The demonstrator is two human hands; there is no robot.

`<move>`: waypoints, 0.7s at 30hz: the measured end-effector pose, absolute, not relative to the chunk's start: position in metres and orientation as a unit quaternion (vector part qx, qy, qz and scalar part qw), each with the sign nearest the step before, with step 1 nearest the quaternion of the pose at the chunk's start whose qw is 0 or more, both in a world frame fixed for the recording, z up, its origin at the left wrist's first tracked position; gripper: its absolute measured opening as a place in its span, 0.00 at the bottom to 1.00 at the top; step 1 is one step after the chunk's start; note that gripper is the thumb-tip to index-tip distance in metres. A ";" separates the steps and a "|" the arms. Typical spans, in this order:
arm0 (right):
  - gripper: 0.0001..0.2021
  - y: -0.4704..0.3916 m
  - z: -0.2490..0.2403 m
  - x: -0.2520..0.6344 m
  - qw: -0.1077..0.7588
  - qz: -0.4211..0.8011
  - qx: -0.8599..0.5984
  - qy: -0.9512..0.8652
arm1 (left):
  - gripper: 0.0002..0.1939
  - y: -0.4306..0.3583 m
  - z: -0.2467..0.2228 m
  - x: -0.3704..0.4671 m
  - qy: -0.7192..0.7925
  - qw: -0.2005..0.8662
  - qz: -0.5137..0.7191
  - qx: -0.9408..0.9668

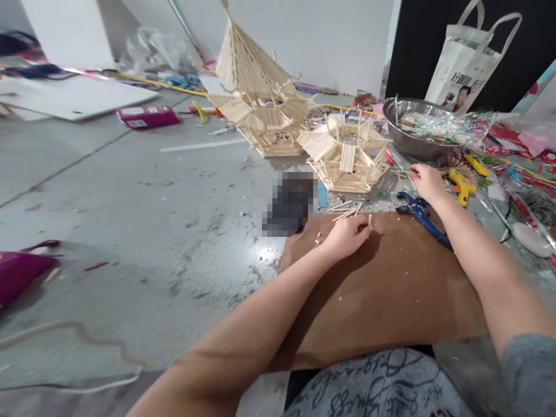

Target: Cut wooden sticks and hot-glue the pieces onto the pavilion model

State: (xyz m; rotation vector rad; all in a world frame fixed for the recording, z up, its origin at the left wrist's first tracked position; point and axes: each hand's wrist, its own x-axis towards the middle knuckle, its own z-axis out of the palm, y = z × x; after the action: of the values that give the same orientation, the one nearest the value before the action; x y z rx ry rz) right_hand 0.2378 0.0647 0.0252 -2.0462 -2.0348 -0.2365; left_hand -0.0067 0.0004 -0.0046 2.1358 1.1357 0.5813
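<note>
My left hand rests over the brown board, its fingers closed on a short wooden stick that stands upright at the fingertips. Several loose sticks lie just beyond it. Farther right, my right hand is pinched low over the clutter. A thin green-and-white strip meets its fingertips; whether they grip it is unclear. Blue-handled cutters lie under my right forearm. Beyond my hands stands a low, many-sided stick structure with slatted roof panels, one panel hanging at the front.
A taller stick pagoda stands behind. To the right are a metal bowl of wrapped sticks, a yellow glue gun and scattered scraps. A pixelated dark object lies beside the board. Purple packs and a white cord lie left.
</note>
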 end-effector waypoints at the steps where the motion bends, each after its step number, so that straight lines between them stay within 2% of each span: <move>1: 0.16 0.071 0.027 0.243 0.094 -0.088 -0.708 -0.694 | 0.11 0.000 -0.005 -0.007 0.432 0.321 0.221 0.814; 13: 0.16 0.126 0.019 0.246 -0.106 -0.097 -0.698 -0.701 | 0.10 0.001 -0.013 -0.008 0.408 0.312 0.219 0.830; 17: 0.17 0.124 0.019 0.242 -0.114 -0.117 -0.678 -0.717 | 0.10 0.002 -0.013 -0.008 0.398 0.301 0.210 0.841; 21: 0.17 0.114 0.025 0.239 -0.076 -0.148 -0.658 -0.734 | 0.10 0.001 -0.011 -0.007 0.401 0.303 0.216 0.837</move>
State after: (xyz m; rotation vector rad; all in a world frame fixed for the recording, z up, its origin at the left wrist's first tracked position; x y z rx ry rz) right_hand 0.2386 0.1143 0.0248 -2.1748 -2.4243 -0.4894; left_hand -0.0072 0.0008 -0.0114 2.2191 1.0636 0.5713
